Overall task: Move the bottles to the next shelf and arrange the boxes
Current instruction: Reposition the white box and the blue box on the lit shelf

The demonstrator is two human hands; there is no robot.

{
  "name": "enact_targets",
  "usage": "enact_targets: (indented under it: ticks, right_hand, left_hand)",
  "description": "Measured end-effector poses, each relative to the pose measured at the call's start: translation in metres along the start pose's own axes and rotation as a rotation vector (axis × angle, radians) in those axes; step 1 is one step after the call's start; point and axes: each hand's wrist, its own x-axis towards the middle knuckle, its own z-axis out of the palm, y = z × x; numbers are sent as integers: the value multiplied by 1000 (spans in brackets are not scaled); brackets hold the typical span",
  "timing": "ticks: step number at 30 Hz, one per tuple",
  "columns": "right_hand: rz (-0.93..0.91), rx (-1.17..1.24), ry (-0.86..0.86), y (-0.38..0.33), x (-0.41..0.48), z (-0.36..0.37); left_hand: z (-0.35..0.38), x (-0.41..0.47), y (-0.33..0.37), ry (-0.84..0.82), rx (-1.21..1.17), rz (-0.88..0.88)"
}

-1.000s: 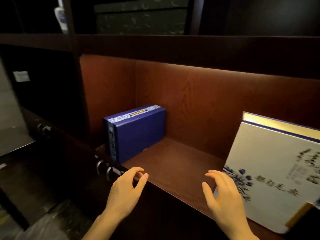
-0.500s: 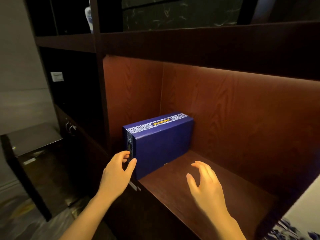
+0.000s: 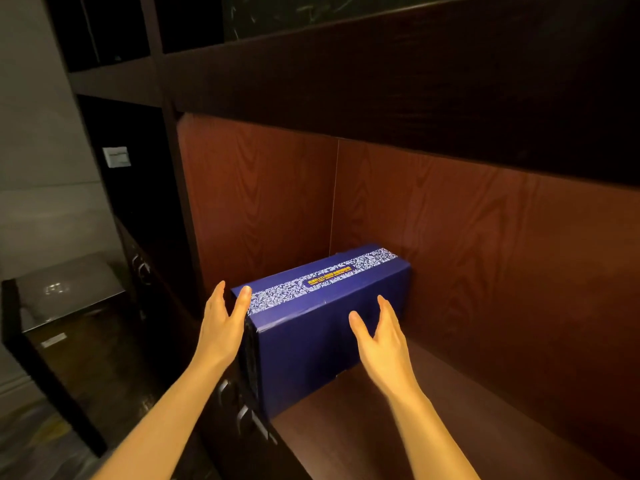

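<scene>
A dark blue box [image 3: 311, 327] with a white patterned band and yellow lettering on top stands on the brown wooden shelf [image 3: 381, 427], in its back left corner. My left hand [image 3: 221, 327] is open at the box's near left end, with fingertips touching its top corner. My right hand [image 3: 381, 341] is open in front of the box's long side, fingers spread and pointing up; whether it touches the box is unclear. No bottles are in view.
The compartment's side wall [image 3: 256, 202] stands just left of the box, and its back panel [image 3: 485, 254] just behind. A thick dark shelf board [image 3: 381, 81] hangs overhead. A dark glossy side table [image 3: 62, 306] stands lower left. Drawer handles [image 3: 242, 414] sit below the shelf edge.
The view has swung left and closer, so the white box at the right has left the frame. Both hands have risen and moved in to either side of the blue box.
</scene>
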Motion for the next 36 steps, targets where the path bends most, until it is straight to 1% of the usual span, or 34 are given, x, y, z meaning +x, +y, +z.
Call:
enact_targets:
  ticks: [3,5,7,12,19,24,30,36]
  right_hand:
    - [70,101,-19,-9,19,11]
    - [118,166,-38,-15,28,19]
    - [137,192,-40,-20,33,27]
    - [157,191,-4,-27,35,43]
    - [156,238,20,-27,41,41]
    - [206,322,17,-27,43,35]
    - [201,476,-59,-22,53,24]
    - [197,522,-162,-17,57,12]
  left_hand:
    - [4,13,-1,-21,-80,-76]
    - [4,18,-4,-59,-90,-106]
    - [3,22,-8,-90,-67,-90]
    - [0,21,-12,-108,-31,-82]
    - [-11,-4,-13,-124,23,-37]
    - [-18,-37,-4,-110,224,9]
    - [-14,-76,15,-143,285,73]
    - [-9,-90,19,-255,318,115]
